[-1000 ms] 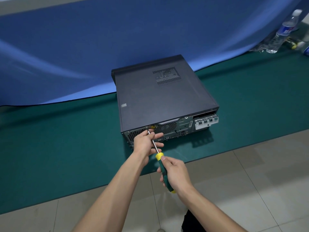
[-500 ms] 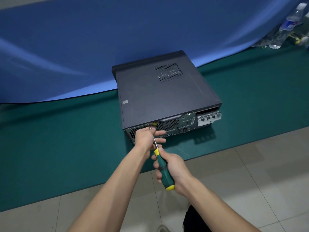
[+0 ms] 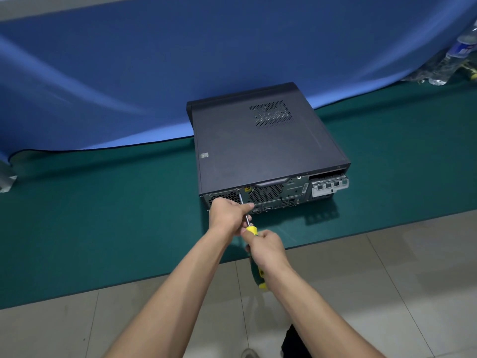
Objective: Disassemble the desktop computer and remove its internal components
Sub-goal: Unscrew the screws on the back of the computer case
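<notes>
Screwdriver work at the rear panel: a dark grey, flat metal desktop computer case (image 3: 268,148) lies on its side on a green mat (image 3: 103,215), its back panel turned toward the mat's near edge and its far end close to where a blue cloth backdrop (image 3: 180,60) meets the mat. The case sits a little right of the mat's middle, with its lid closed and a perforated vent patch on top.

The right hand (image 3: 267,250) has its fingers curled round the green and yellow handle of a screwdriver (image 3: 251,229), the handle's yellow butt showing below the wrist. The thin steel shaft runs up and away to the upper left part of the back panel, beside the round fan grille (image 3: 265,193); whether the tip sits in a screw cannot be told.

The left hand (image 3: 227,215) rests against the back panel's lower left corner, its thumb and fingers pinching the shaft midway.

Pale floor tiles (image 3: 387,280) border the mat's near edge. At the mat's far right corner lie clear plastic bottles (image 3: 462,51), blurred.
</notes>
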Demonstrator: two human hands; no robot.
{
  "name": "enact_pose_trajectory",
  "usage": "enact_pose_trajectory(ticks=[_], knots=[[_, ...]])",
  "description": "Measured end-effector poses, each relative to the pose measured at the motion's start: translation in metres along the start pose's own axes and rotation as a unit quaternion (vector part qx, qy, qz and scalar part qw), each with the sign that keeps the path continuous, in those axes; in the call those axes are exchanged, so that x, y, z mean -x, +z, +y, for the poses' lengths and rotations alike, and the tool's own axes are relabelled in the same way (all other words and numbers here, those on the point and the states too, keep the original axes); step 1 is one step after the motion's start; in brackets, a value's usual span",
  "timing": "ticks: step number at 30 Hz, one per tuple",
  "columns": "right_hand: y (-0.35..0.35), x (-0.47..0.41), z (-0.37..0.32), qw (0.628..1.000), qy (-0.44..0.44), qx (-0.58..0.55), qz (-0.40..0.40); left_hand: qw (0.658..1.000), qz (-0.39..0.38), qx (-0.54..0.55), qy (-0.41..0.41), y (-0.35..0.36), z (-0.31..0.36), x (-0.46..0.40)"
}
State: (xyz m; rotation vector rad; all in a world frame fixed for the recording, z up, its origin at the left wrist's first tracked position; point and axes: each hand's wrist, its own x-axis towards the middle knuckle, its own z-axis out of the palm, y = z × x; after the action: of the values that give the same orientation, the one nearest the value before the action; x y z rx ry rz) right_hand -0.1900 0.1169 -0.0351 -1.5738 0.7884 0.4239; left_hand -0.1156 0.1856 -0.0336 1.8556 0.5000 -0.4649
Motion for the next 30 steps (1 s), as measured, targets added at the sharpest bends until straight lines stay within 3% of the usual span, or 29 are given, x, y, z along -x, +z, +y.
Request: enact_pose_trajectory(ticks=[3, 6, 13, 17, 21, 23, 28, 30], knots=[[-0.008, 0.005, -0.004, 0.978, 0.076, -0.141, -0.131, 0.998, 0.017, 0.058, -0.018, 0.002, 0.001, 0.000], [-0.021, 0.009, -0.002, 0.945, 0.128, -0.169, -0.249, 0.995, 0.010, 0.093, -0.022, 0.004, 0.001, 0.001], [-0.017, 0.003, 0.000, 0.992, 0.004, 0.019, -0.123, 0.982, -0.097, 0.156, -0.049, -0.001, -0.001, 0.007], [-0.017, 0.005, 0.009, 0.994, -0.010, -0.019, -0.104, 0.987, -0.112, 0.096, -0.068, 0.003, -0.001, 0.012], [-0.030, 0.006, 0.011, 0.971, 0.063, -0.121, -0.194, 0.980, -0.090, 0.163, -0.067, 0.012, -0.005, 0.009], [-0.038, 0.005, 0.010, 0.957, 0.076, -0.168, -0.224, 0.973, -0.117, 0.189, -0.060, 0.009, -0.008, 0.009], [-0.021, 0.006, 0.006, 0.978, 0.056, -0.139, -0.144, 0.917, -0.199, 0.335, -0.081, 0.002, -0.021, 0.011], [-0.014, 0.006, 0.010, 0.990, 0.012, -0.096, -0.102, 0.924, -0.189, 0.319, -0.090, 0.002, -0.022, 0.011]])
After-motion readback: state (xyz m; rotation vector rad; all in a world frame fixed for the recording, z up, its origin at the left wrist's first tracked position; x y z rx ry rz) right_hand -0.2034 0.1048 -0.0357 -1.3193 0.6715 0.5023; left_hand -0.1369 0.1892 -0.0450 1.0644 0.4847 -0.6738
